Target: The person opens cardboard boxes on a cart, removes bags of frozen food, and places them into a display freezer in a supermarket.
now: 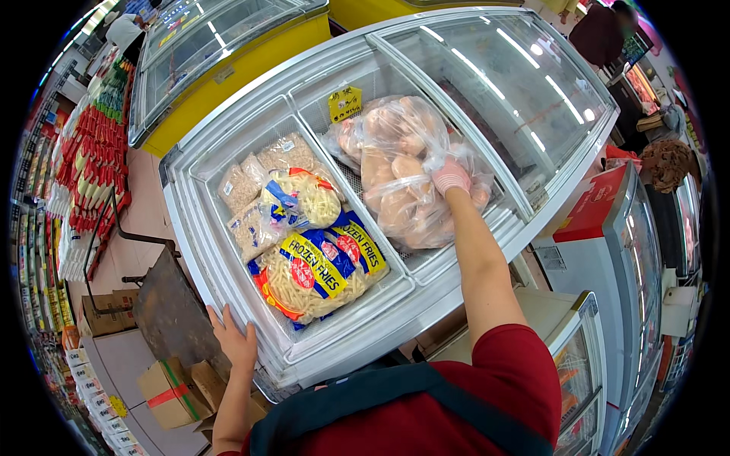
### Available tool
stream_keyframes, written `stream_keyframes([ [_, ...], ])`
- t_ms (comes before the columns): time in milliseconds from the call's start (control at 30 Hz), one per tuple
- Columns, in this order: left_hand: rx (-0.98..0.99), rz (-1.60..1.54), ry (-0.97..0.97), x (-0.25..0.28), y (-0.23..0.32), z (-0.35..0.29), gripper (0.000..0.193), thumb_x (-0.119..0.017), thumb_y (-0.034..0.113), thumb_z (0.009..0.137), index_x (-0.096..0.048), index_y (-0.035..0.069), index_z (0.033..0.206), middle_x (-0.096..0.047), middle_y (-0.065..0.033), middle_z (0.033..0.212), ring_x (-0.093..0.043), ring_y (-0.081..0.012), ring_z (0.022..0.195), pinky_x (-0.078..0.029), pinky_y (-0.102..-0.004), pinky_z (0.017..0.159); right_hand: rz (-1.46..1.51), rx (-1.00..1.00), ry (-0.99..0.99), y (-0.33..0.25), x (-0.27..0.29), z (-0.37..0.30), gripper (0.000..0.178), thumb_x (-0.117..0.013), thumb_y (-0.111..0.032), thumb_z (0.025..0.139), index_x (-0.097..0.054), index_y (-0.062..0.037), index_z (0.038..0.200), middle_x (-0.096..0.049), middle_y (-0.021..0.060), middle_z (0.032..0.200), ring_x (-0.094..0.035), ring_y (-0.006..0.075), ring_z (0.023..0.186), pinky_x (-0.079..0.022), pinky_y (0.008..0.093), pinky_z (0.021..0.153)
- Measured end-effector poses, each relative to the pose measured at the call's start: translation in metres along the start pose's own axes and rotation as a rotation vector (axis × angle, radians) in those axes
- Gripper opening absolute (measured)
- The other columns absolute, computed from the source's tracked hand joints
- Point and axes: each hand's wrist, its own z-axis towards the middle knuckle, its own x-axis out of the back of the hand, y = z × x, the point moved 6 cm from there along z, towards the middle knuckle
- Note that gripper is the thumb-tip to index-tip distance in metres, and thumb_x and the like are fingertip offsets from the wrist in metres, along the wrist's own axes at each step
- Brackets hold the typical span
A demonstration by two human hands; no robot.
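1. The right hand [452, 177] appears to grasp gathered plastic on a large meat bag [401, 186], lying in the freezer's [357, 342] right-hand basket [417, 261].
2. The left hand [236, 343] rests on the freezer's edge, fingers spread, holding nothing.
3. The step in hand looks like handling the meat bag by its top; shifting it would call for a firm grip on thin plastic.
4. Counted: one yellow sign [345, 104], three visible grainy packs [281, 152], seemingly three overlapping fries bags [312, 285]; I cannot tell how many meat bags.
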Motion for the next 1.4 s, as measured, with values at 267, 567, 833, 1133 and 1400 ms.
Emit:
stream_keyframes([
  [267,0.007,-0.009,-0.01,-0.002,-0.002,-0.001,0.066,-0.065,0.013,0.076,-0.041,0.005,0.137,-0.015,-0.0222,0.154,-0.033,-0.0435,0.13,-0.034,-0.0472,0.104,-0.053,0.235,0.404,0.017,0.093,-0.066,0.056,-0.065,-0.041,0.076,-0.058,-0.0106,0.123,-0.062,0.0167,0.11,-0.059,0.0355,0.104,-0.048,0.0454,0.088],
  [567,0.072,-0.053,-0.027,-0.004,-0.012,0.001,0.066,-0.066,0.015,0.075,-0.043,0.002,0.135,-0.019,-0.0265,0.152,-0.031,-0.0456,0.131,-0.031,-0.0472,0.106,-0.363,-0.076,0.548,0.097,0.107,-0.056,0.04,-0.065,-0.038,0.075,-0.062,-0.0033,0.093,-0.062,0.0201,0.101,-0.059,0.0362,0.1,-0.048,0.046,0.085],
  [833,0.093,-0.087,-0.013,-0.005,-0.028,-0.005,0.064,-0.064,0.02,0.079,-0.041,0.001,0.137,-0.016,-0.0274,0.152,-0.038,-0.0475,0.124,-0.036,-0.0519,0.101,-0.038,-0.046,0.398,0.048,0.062,-0.124,0.044,-0.052,-0.041,0.083,-0.062,-0.0016,0.099,-0.062,0.0204,0.104,-0.058,0.039,0.099,-0.045,0.0469,0.086],
  [1133,0.14,-0.434,0.121,0.002,-0.063,-0.01,0.093,-0.065,0.044,0.082,-0.017,-0.007,0.144,-0.012,-0.0335,0.149,-0.029,-0.0483,0.13,-0.027,-0.0492,0.109,-0.008,0.34,0.191,-0.118,-0.042,-0.333,0.032,-0.054,-0.031,0.086,-0.059,-0.0001,0.088,-0.064,0.0231,0.086,-0.06,0.041,0.082,-0.046,0.0459,0.077],
  [1400,0.246,-0.77,0.027,-0.01,-0.178,-0.099,0.068,-0.06,0.03,0.087,-0.027,0.004,0.141,-0.021,-0.0244,0.149,-0.018,-0.0408,0.14,-0.019,-0.0465,0.115,-0.018,0.581,-0.004,-0.254,-0.124,-0.48,0.034,-0.056,-0.036,0.087,-0.058,-0.0022,0.091,-0.066,0.0205,0.085,-0.063,0.0377,0.082,-0.048,0.0437,0.077],
])
